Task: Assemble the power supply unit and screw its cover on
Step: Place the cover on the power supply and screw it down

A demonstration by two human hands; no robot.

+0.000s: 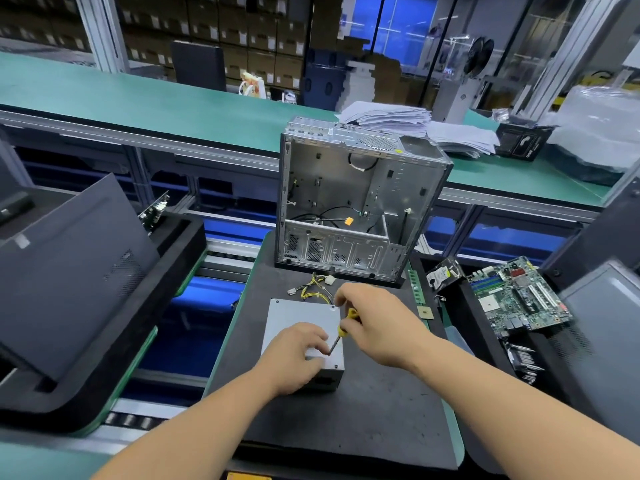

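- On the dark mat (363, 410), near the middle, lies the grey PSU (301, 320), its cover up and its yellow wires (313, 287) trailing off the far edge.
- The left hand (294, 355) rests on the near right corner of the cover, fingers curled, tips by the screwdriver's tip.
- The right hand (377, 323) grips the yellow screwdriver (343, 332), tilted, tip on that corner.
- Beyond stands an open case (356, 202); a motherboard (516, 296) lies to the right.

Both bare forearms reach forward and inward. The left hand (294, 355) lies palm down, fingers loosely bent and pressing flat. The right hand (372, 320), just beyond it, has fingers curled, gripping a slanted screwdriver (343, 331).
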